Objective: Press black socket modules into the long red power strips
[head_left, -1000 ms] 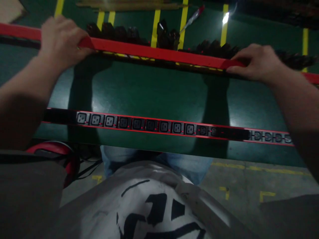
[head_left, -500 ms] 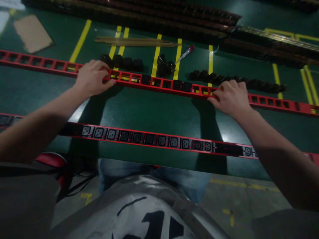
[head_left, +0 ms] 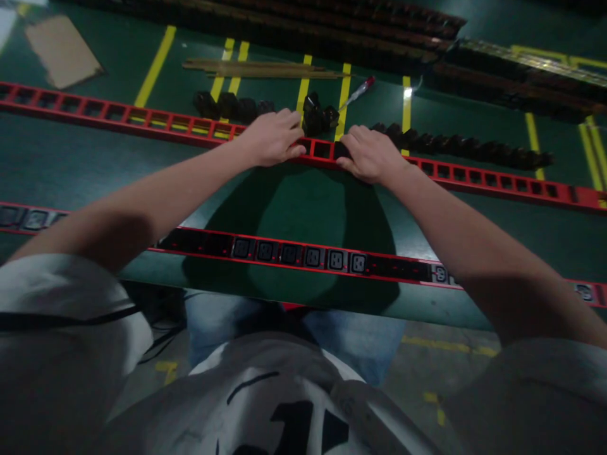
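Note:
A long red power-strip housing [head_left: 184, 129], with a row of square openings, runs across the table. My left hand [head_left: 275, 137] is closed around it near the middle, thumb on the near edge and fingers over the far side. My right hand [head_left: 370, 153] grips the same housing a short way to the right. Between the hands, part of a black socket [head_left: 340, 150] shows in the housing beside the right thumb; other sockets under my hands are hidden. Just beyond the housing lie a row of black socket pieces [head_left: 246, 109], a small cluster of them [head_left: 318, 117], and a longer row [head_left: 474, 150].
Nearer me lies a second red power strip [head_left: 303, 256] fitted with black sockets. A screwdriver [head_left: 360, 90], thin wooden-looking strips [head_left: 265, 68] and a cardboard piece [head_left: 61, 50] lie farther back. Long dark strips [head_left: 332, 31] are stacked at the far side. Yellow tape lines [head_left: 156, 66] mark the green table.
Both hands have moved inward along the red housing, the left one rightward and the right one leftward, and now cover the sockets that showed between them. The housing stays in about the same place.

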